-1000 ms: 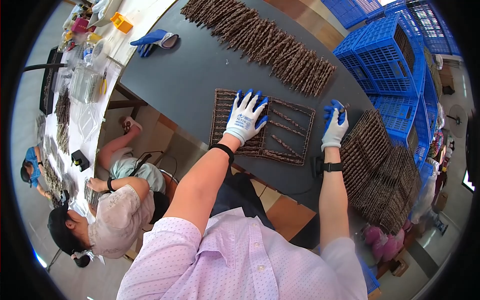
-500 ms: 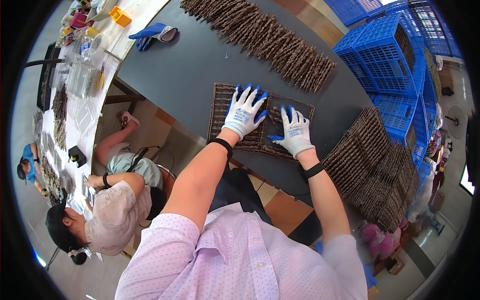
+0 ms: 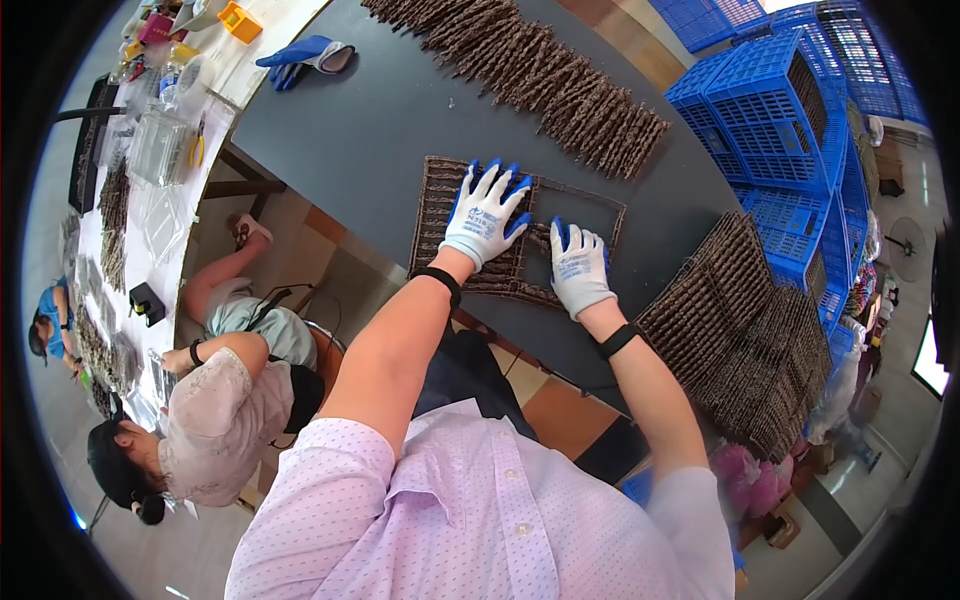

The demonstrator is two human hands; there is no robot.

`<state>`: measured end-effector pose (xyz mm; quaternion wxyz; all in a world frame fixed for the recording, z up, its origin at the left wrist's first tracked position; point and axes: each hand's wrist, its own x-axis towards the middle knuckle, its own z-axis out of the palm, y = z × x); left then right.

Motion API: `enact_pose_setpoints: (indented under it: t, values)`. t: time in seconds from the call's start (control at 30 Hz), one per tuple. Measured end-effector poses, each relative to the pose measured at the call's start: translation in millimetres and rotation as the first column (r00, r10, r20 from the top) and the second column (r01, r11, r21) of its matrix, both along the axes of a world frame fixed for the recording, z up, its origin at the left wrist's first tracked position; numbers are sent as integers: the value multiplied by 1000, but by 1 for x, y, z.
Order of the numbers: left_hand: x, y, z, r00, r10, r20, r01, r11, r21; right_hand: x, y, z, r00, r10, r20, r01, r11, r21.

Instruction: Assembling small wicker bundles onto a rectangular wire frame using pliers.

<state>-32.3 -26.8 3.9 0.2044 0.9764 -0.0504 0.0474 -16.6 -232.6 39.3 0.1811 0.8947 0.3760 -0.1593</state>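
A rectangular wire frame point(image 3: 572, 186) lies flat on the dark table. Brown braided strips point(image 3: 440, 215) fill its left part in rows, while dark tabletop shows through the right part. My left hand point(image 3: 486, 215), in a white and blue coated glove, rests spread over the filled part, holding nothing. My right hand point(image 3: 579, 265), gloved alike, is at the frame's open part with its fingers bent together. They close on a short braided strip point(image 3: 537, 238) beside the filled rows; the fingertips partly hide the grip.
Loose braided strips point(image 3: 530, 75) form a long row across the table's far side. A spare glove point(image 3: 308, 60) lies far left. Finished woven panels point(image 3: 735, 320) are stacked at right beside blue crates point(image 3: 765, 110). A co-worker point(image 3: 215, 410) sits at the white table on the left.
My right hand has slid slightly left and nearer; its spread fingers have drawn together around the strip. The left hand stays spread on the frame. The whole view has shifted slightly.
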Motion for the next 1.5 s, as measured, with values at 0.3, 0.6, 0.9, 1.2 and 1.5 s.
enact_pose_setpoints:
  t: [0.3, 0.6, 0.9, 1.2, 1.5]
  values:
    - [0, -1, 0, 1000, -2, -4, 2, 1000, -10, 15, -15, -12, 896, -395, -200, 443, 777, 447]
    - [2, -2, 4, 999, 18, -37, -17, 1000, 14, 104, -100, 4, 421, 338, -842, 487, -867, -105]
    - [1, 0, 5, 999, 4, -36, -4, 1000, -14, 191, -16, 26, 182, -238, -954, 688, -662, 296]
    - [-6, -2, 5, 996, -73, -45, 70, 994, -79, 210, 0, 24, -37, -479, -877, 793, -548, 266]
    - [1, -1, 1, 998, -53, -32, 53, 999, -14, -9, -9, 48, 895, -215, -392, 314, 926, 211]
